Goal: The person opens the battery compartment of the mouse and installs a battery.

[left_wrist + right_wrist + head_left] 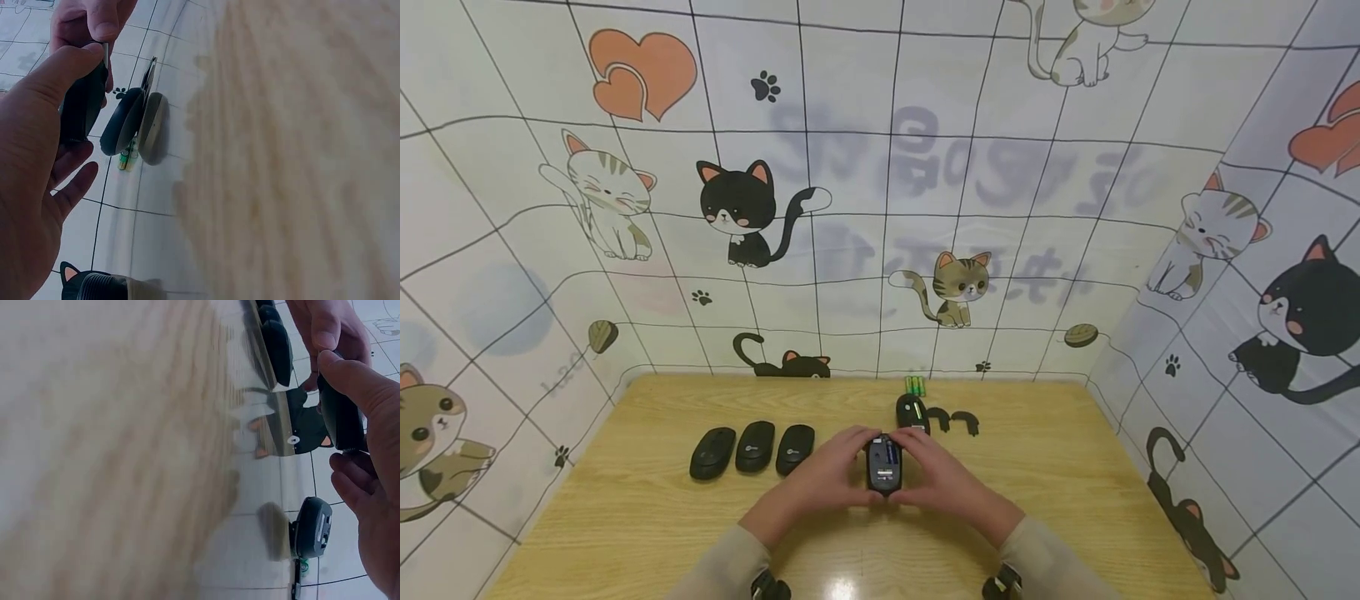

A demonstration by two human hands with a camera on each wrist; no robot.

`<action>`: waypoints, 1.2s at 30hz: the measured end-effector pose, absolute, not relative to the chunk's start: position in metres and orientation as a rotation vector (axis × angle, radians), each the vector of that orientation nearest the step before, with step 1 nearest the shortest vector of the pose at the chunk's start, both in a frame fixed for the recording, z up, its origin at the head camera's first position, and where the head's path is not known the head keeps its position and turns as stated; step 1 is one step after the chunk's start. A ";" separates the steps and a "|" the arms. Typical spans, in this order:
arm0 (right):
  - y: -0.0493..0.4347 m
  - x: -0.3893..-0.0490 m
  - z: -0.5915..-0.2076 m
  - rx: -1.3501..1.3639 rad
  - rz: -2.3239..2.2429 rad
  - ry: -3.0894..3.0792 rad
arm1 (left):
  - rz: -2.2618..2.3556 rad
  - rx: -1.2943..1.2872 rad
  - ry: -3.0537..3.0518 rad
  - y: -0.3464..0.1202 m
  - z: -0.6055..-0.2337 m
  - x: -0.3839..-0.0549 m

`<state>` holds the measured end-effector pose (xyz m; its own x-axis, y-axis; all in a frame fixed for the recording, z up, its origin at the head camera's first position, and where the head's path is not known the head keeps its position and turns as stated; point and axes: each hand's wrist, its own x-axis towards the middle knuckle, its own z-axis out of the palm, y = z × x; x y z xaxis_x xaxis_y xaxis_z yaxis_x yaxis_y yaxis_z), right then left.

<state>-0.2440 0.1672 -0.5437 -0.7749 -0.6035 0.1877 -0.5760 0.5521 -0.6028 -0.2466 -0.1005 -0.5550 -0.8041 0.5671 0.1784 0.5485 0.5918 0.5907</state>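
Between both hands a black computer mouse [884, 473] is held underside up, with a pale label and an uncovered battery bay showing something dark blue. My left hand [829, 473] grips its left side, thumb at the near end and fingers at the far end. My right hand [938, 473] holds the right side the same way. In the left wrist view the mouse [84, 106] is seen edge-on, raised over the table. The right wrist view shows the mouse [340, 415] between thumb and fingers. Just beyond lies another upturned mouse [912, 410] with its battery bay uncovered.
Three black mice [756, 447] stand in a row at left on the wooden table [1060, 483]. Two dark curved covers [965, 420] lie right of the upturned mouse. Several green batteries [915, 385] are at the back edge, before a cat-printed cloth [850, 275].
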 end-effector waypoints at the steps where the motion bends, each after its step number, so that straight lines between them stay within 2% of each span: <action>1: 0.167 -0.246 -0.543 -1.042 -1.013 2.749 | 0.999 0.975 2.788 -0.101 -0.554 -0.248; 18: 0.157 -0.288 -0.540 -1.181 -0.802 2.898 | 0.905 0.958 2.871 -0.104 -0.555 -0.289; 27: 0.155 -0.310 -0.543 -1.103 -0.701 2.903 | 0.872 0.948 2.873 -0.103 -0.557 -0.310; 36: 0.151 -0.324 -0.543 -1.137 -0.615 2.943 | 0.830 0.971 2.879 -0.102 -0.556 -0.323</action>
<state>-0.3235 0.1506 -0.5428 -0.7475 -0.6330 0.2015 -0.6607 0.6771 -0.3241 -0.3234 -0.1024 -0.5561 -0.8098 0.5615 0.1700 0.5658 0.6709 0.4793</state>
